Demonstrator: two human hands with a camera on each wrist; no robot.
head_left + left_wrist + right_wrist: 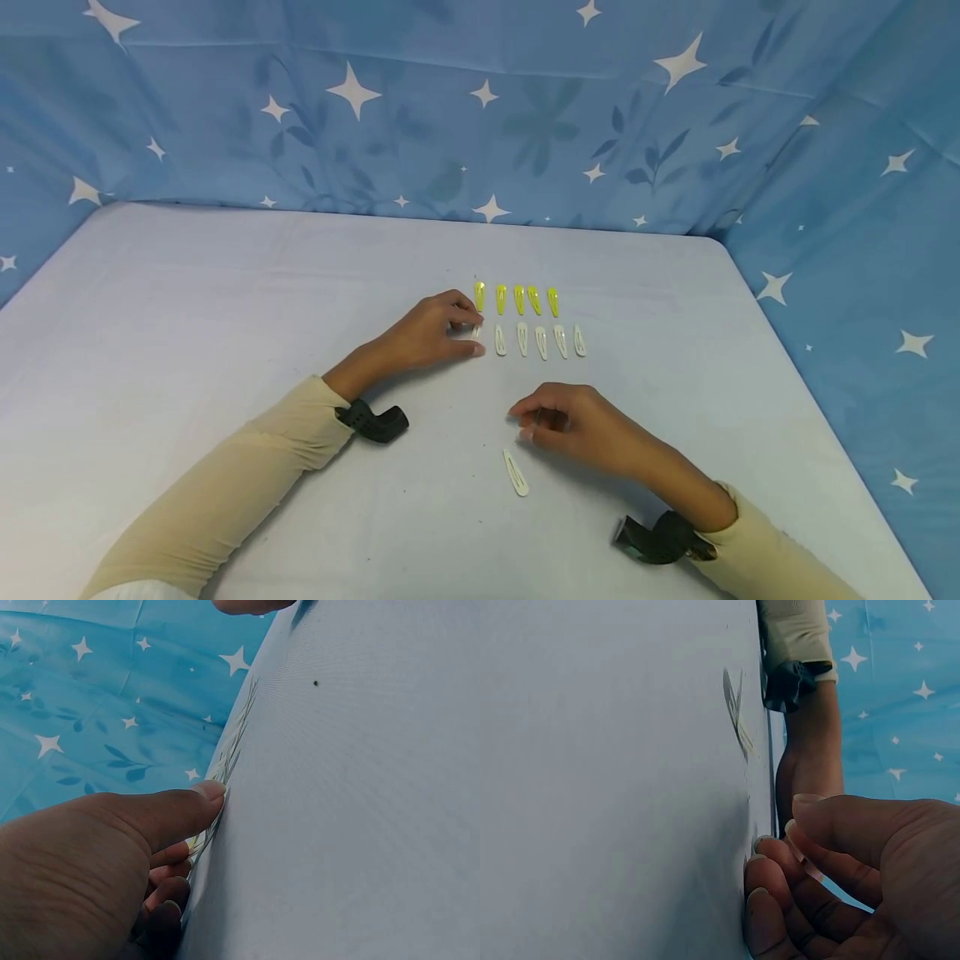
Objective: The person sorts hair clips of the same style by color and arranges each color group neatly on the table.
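Observation:
Several white snap hair clips (522, 339) lie in a row on the white table. Above them runs a row of yellow snap hair clips (519, 299). My left hand (442, 329) is at the left end of the white row, its thumb and fingertips at the two ends of a white hair clip (476, 332), which they partly cover. My right hand (581, 423) hovers nearer to me with fingers loosely bent and nothing visible between them. Just below it, a single white hair clip (516, 473) lies apart from the rows, also seen in the right wrist view.
A pale cloth covers the table (262, 275), with small dark specks on it. Blue curtains (450, 125) with white stars hang behind the far edge and along the right side. A black wrist camera (375, 422) is strapped to the left forearm, another (660, 537) to the right.

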